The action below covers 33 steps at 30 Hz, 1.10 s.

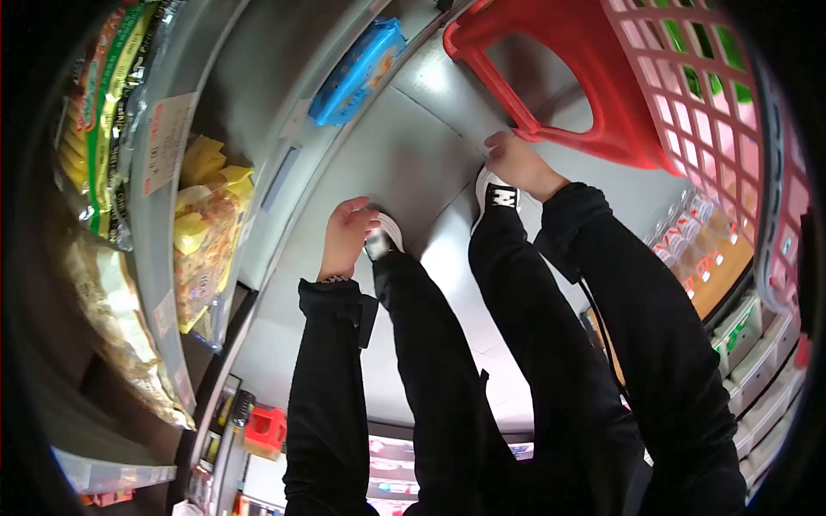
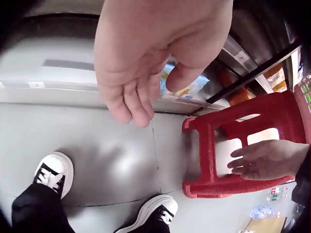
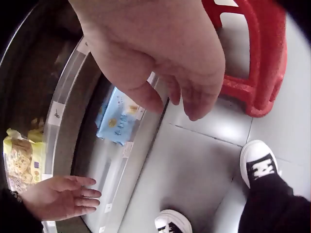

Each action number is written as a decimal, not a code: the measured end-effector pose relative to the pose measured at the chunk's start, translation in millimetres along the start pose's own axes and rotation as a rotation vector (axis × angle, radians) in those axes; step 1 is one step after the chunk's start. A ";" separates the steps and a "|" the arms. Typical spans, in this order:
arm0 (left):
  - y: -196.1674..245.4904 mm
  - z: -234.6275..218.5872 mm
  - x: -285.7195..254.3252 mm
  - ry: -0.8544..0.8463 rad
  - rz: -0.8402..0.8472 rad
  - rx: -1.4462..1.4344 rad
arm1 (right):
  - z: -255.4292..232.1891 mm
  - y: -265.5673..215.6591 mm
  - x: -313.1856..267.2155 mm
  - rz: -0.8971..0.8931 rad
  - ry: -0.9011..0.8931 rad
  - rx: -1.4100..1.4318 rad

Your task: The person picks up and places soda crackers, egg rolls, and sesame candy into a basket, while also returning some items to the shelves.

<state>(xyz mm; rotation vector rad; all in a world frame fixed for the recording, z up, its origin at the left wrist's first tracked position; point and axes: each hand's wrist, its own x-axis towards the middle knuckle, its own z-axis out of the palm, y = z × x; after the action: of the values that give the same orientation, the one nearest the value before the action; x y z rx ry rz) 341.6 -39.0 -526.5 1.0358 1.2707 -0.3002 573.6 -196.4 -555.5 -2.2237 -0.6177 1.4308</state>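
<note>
My left hand [image 1: 347,238] hangs over the floor with its fingers loose and holds nothing. My right hand [image 1: 521,166], likewise holding nothing, is beside the red plastic stool [image 1: 602,95]; in the left wrist view its relaxed fingers overlap the stool. A blue soft packet [image 1: 360,70] lies on the lowest shelf, apart from both hands. The right wrist view shows that packet [image 3: 119,116] beyond the fingers of my right hand [image 3: 160,58], and my left hand [image 3: 60,198] in front of the shelf edge.
Shelves with yellow food bags [image 1: 211,241] rise on the left. A pink basket [image 1: 701,112] is above the stool's end at the right. Clear bottles [image 1: 693,232] stand lower right. Black-and-white shoes [image 1: 501,198] are on the grey tiles [image 1: 430,155].
</note>
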 end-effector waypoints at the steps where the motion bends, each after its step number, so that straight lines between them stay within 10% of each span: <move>1: -0.9 4.3 5.3 0.005 -0.005 -0.022 | -6.2 1.3 7.8 -0.033 0.015 -0.035; 15: 3.1 -8.2 125.1 0.423 0.362 -0.545 | -9.7 -62.5 156.1 -0.352 0.231 -0.136; 19: 14.1 -6.1 153.7 0.447 0.332 -0.606 | -0.4 -81.2 191.2 -0.337 0.338 -0.126; 21: 16.8 -6.6 160.0 0.179 0.519 -0.470 | 0.1 -86.8 199.5 -0.261 0.054 -0.137; 22: 16.5 -5.0 161.5 0.178 0.506 -0.465 | 18.1 -77.1 209.0 -0.728 0.298 0.103; 23: 17.1 -3.0 162.6 0.181 0.535 -0.478 | 24.3 -66.3 218.3 -0.718 0.295 0.109; 33: 41.4 32.0 65.1 0.293 0.579 -0.316 | -5.1 -56.7 113.8 -0.623 0.412 0.115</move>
<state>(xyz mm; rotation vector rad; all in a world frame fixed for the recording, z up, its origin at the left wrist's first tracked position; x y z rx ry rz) 412.1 -19.1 -566.5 1.1443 1.1657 0.4956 612.6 -85.6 -604.5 -1.9048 -0.9389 0.6598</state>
